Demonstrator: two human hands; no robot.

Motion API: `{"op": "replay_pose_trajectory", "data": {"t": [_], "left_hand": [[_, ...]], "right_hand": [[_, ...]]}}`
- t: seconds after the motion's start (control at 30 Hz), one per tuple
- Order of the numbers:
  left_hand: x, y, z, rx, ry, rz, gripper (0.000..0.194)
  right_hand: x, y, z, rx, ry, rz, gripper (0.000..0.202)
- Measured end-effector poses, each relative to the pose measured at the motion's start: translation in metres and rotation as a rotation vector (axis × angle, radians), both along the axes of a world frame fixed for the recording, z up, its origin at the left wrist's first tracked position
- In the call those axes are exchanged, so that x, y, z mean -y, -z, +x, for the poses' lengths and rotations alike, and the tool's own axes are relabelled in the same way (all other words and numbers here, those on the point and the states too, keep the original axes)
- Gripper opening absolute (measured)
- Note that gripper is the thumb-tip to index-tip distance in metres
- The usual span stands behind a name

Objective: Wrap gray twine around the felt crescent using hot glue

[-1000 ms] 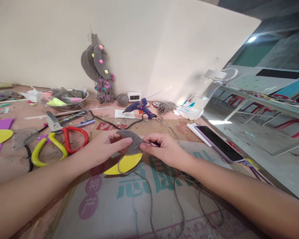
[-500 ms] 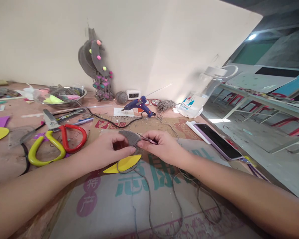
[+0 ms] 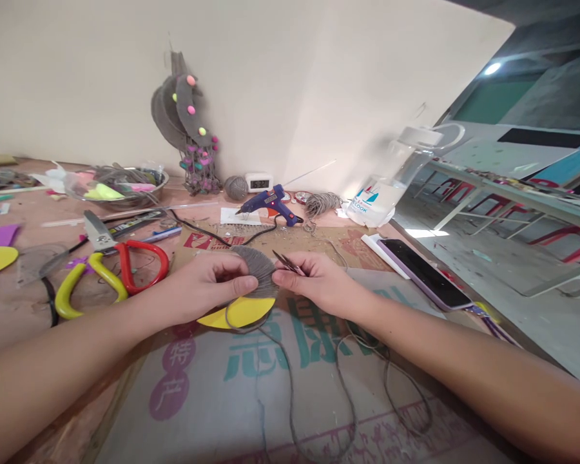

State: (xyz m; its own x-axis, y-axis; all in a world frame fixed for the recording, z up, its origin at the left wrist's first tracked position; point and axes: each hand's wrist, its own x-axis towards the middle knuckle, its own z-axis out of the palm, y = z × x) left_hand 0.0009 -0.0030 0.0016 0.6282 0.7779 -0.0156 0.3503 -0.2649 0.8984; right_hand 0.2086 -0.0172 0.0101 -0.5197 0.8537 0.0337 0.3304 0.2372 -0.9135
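Note:
My left hand point(image 3: 220, 283) pinches a yellow crescent-shaped piece point(image 3: 236, 314), its upper part wound closely with grey yarn point(image 3: 254, 267). Bare yellow shows at its lower end, below my thumb. My right hand point(image 3: 314, 283) is closed on a small dark pointed tool point(image 3: 286, 262) that looks like tweezers, its tip pointing up and left beside the wound part. The right thumb tip is at the piece's right edge; whether it touches is hard to see. A loose yarn strand point(image 3: 290, 380) loops from the yellow end down over the printed sheet point(image 3: 212, 399).
Scissors point(image 3: 128, 264) with red and yellow handles lie left of my hands. Behind are a blue glue gun point(image 3: 273, 205), a small clock point(image 3: 259, 183), a yarn ball point(image 3: 235, 188) and a metal bowl point(image 3: 162, 180). A phone point(image 3: 423, 272) and clear bottle point(image 3: 386, 177) stand right.
The wound piece has turned or lifted so more of its grey face shows. The pointed tool in my right hand has shifted slightly right, and its tip is now clear of the yarn.

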Motion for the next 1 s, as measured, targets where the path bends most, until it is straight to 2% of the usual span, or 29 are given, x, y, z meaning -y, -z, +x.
{"op": "replay_pose_trajectory", "data": {"t": [0.27, 0.53, 0.63, 0.83, 0.9, 1.0], "left_hand": [[0.0, 0.0, -0.001, 0.006, 0.001, -0.023, 0.031], [0.002, 0.0, 0.0, 0.097, -0.162, -0.195, 0.027], [0.001, 0.004, -0.001, 0.112, -0.242, -0.185, 0.029], [0.001, 0.006, 0.0, 0.085, -0.331, -0.13, 0.037], [0.002, 0.004, 0.0, 0.069, -0.32, -0.108, 0.037], [0.003, 0.002, 0.001, 0.048, -0.299, -0.063, 0.037]], "right_hand": [[0.0, -0.001, 0.001, -0.002, -0.039, -0.023, 0.031], [0.002, 0.003, -0.001, 0.048, -0.008, 0.077, 0.027], [0.004, 0.0, 0.003, 0.096, 0.047, 0.278, 0.028], [0.005, -0.002, 0.014, 0.417, 0.021, 0.914, 0.026], [0.004, -0.002, 0.015, 0.517, 0.045, 1.038, 0.027], [0.002, -0.002, 0.016, 0.584, 0.092, 1.127, 0.026]]}}
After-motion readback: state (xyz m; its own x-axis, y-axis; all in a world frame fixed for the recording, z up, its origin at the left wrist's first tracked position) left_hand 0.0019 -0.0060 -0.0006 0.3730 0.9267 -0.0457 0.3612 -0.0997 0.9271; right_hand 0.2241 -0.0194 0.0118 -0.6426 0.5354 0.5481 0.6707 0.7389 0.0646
